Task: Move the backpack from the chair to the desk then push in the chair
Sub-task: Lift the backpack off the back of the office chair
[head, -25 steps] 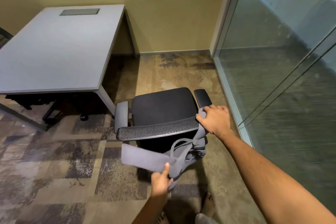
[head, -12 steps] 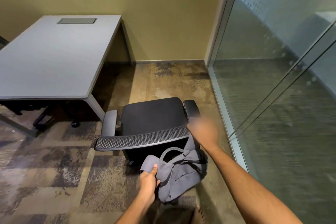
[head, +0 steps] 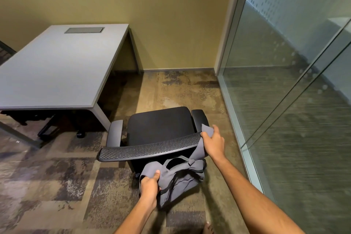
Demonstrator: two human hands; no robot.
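Note:
A grey backpack [head: 180, 178] hangs behind the mesh backrest of a black office chair [head: 159, 125], low near the floor. My left hand [head: 150, 186] is closed on its left side fabric. My right hand [head: 213, 141] grips its grey strap at the right end of the backrest, beside the right armrest. The chair's seat is bare. It stands away from the light grey desk [head: 57, 70], whose near right corner lies to the chair's left.
A glass partition [head: 284, 91] runs close along the chair's right. A yellow wall closes the back. Dark chair parts and a caster [head: 80, 135] show under the desk. Patterned carpet covers the floor; a bare foot [head: 209, 229] shows at the bottom edge.
My right hand swung away from the backrest's right end and is back gripping the strap there. My left hand shifted right along the backpack, bunching its fabric. The view tilted up.

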